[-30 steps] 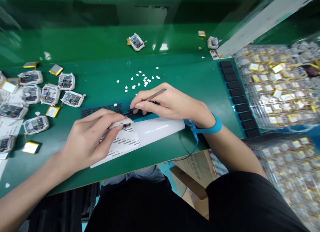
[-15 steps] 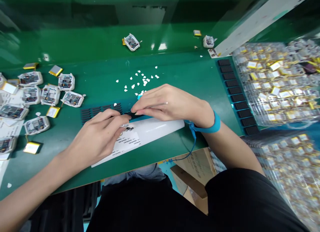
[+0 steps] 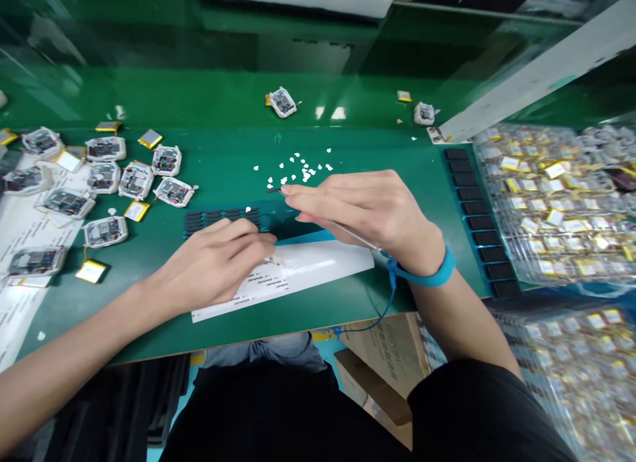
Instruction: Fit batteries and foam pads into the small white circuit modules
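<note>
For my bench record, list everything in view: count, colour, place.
Bench: one, green, centre
Cased circuit units: about twelve, white, mostly left
Cells: several, silver and yellow, mostly left
Bits: many, white, centre
Printed sheets: at least two, white, front, left
Strips: many, black, left of centre
Blocks: one row, black, right
Trays: two stacks, clear, right
Post: one, white, upper right
Carton: one, brown, below bench
Wristband: one, blue, right wrist
Thin tool: one, metallic, right hand
Partly hidden piece: one, whitish, at left hand
Left hand: one, bare, centre
Right hand: one, bare, centre
</note>
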{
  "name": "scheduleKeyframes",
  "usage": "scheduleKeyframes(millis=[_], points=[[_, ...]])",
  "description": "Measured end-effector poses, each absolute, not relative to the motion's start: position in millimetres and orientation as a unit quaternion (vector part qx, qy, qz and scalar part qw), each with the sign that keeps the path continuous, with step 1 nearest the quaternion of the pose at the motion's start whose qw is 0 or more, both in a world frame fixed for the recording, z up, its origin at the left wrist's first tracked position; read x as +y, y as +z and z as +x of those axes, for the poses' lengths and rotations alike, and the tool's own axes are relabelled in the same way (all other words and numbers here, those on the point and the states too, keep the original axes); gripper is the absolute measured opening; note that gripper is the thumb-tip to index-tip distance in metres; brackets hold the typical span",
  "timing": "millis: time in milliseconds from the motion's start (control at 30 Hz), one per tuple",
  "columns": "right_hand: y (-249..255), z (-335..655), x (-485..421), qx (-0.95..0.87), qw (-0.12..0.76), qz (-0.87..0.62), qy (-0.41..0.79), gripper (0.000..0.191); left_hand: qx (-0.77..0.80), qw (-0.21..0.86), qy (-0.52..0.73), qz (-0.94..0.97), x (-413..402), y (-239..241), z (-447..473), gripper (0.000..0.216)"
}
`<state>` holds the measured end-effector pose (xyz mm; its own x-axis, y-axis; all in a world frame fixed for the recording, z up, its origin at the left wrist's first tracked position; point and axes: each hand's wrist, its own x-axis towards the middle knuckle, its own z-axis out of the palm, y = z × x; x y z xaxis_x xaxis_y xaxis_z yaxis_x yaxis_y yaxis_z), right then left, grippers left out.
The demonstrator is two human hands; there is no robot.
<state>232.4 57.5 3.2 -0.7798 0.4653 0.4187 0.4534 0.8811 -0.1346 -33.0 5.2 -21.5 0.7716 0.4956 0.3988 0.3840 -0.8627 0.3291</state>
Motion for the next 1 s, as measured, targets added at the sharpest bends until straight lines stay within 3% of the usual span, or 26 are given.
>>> scheduleKeyframes(millis=[100, 233, 333, 400, 533, 733, 1000], points=[[1, 229, 57, -0.938, 0.283, -0.190, -0.066, 0.026, 0.291, 0.208, 0.360, 0.862, 2, -4, -35, 0.026], [-3, 223, 56, -0.920, 0.325, -0.172, -0.139, 0.025, 0.510, 0.448, 0.532, 0.506, 13, 11, -35, 0.014], [-3, 218, 52, -0.913, 0.341, -0.162, -0.157, 0.024, 0.538, 0.606, 0.505, 0.298, 26, 9, -35, 0.014], [-1, 216, 48, -0.914, 0.336, -0.173, -0.147, 0.024, 0.536, 0.650, 0.478, 0.249, 28, 7, -35, 0.014], [6, 214, 36, -0.915, 0.334, -0.194, -0.117, 0.024, 0.516, 0.668, 0.454, 0.285, 20, 7, -31, 0.013], [11, 213, 29, -0.933, 0.294, -0.157, -0.139, 0.027, 0.537, 0.581, 0.512, 0.334, 13, 3, -23, 0.012], [4, 199, 24, -0.930, 0.302, -0.129, -0.162, 0.022, 0.527, 0.604, 0.500, 0.329, 8, 2, -19, 0.020]])
